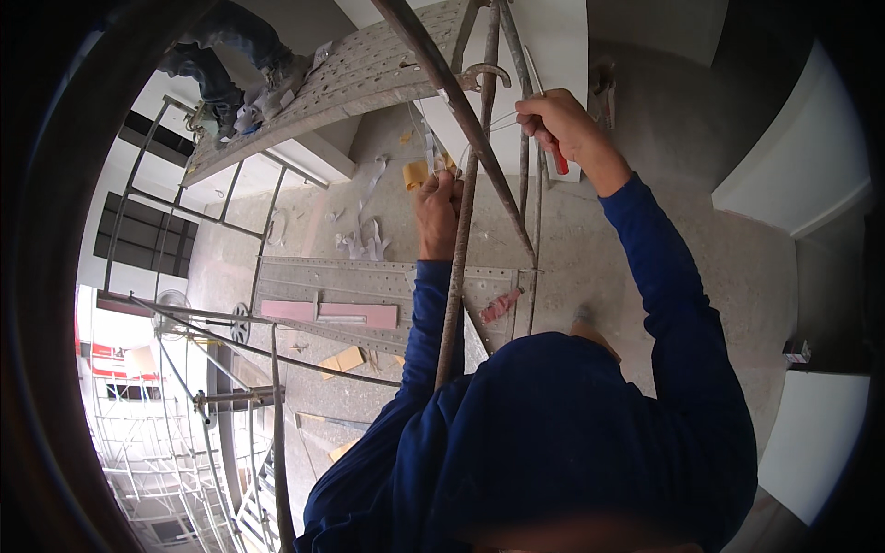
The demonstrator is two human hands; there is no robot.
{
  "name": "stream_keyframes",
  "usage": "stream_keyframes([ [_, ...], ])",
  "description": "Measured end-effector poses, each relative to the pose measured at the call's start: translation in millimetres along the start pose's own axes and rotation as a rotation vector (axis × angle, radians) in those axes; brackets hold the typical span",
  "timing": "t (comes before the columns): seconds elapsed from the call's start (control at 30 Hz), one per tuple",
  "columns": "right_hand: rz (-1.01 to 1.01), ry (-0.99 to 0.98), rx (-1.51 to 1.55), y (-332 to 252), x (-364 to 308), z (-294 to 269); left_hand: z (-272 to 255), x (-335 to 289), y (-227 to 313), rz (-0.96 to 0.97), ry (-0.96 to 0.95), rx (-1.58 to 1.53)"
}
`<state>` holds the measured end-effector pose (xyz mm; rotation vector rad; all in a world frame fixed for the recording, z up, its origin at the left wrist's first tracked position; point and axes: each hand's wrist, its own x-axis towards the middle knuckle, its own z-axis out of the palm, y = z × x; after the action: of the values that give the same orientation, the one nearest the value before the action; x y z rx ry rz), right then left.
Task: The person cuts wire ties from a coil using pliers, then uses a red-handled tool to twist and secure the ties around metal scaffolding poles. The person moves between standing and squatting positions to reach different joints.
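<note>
A thin grey wire [504, 120] spans the gap between the two hands, among the scaffold's poles [463, 235]. It is very fine, bare-looking and slightly bowed rather than taut, bending into a loose curve near the left hand [439, 205]; where it crosses the poles its exact path is hard to follow. The left hand is nearly closed, fingertips drawn together in a pinch at the wire's lower end; just what they grip is too small to tell.

The right hand [567, 127] is higher up and to the right, curled into a fist around a tool [560, 164]. The tool's bright red, smooth handle sticks out below the fist; a slim, straight, pale shaft appears to rise above it, beside a pole. Thumb and forefinger of this hand are at the wire's other end.

Above the left hand, a worn, perforated plank [346, 78] slants across, with another person's legs [226, 60] at its far end. Below, a second plank [419, 274] bears a pink board [346, 314]. White strips [369, 244] and a yellow piece [417, 176] lie on the grey floor [673, 267].
</note>
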<state>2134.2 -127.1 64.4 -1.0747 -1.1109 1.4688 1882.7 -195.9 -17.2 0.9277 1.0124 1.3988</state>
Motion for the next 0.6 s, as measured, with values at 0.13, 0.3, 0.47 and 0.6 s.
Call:
stream_keyframes([
  [0.13,0.083,-0.038,0.217,32.2,-19.7,-2.9,5.4,-2.0,-22.8,-0.050,-0.199,-0.349],
  [0.3,0.180,-0.110,0.373,73.2,-52.1,19.5,10.6,-5.7,-42.4,-0.006,-0.255,-0.594],
  [0.47,0.111,-0.115,0.301,91.6,-56.1,38.8,12.2,-3.3,-47.9,0.036,-0.342,-0.605],
  [0.6,0.131,-0.102,0.204,94.5,-54.5,43.6,12.6,-4.1,-54.4,0.039,-0.301,-0.603],
])
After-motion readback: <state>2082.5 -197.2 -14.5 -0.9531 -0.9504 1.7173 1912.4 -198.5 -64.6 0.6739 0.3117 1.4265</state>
